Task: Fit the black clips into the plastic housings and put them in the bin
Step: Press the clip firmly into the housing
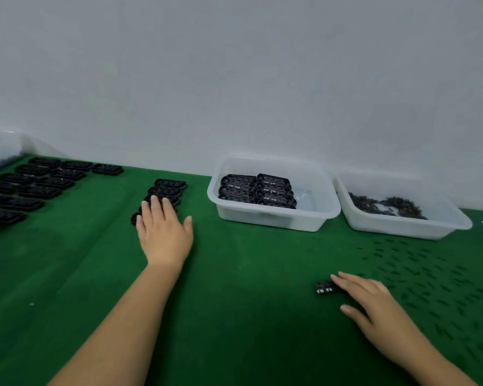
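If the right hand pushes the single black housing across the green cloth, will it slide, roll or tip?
The housing looks flat and low, so it will probably slide, not roll or tip. It seems rigid moulded plastic and likely light. The green cloth may drag on it slightly under the right hand.

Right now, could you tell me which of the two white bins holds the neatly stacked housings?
The left white bin, nearer the left hand; its housings sit in tidy rows, while the right bin holds loose small parts.

Open green mat [234, 316] between both hands, two white bins [273, 218] blocking beyond the right hand [374, 310], scattered clips [430, 280] crowding its right side
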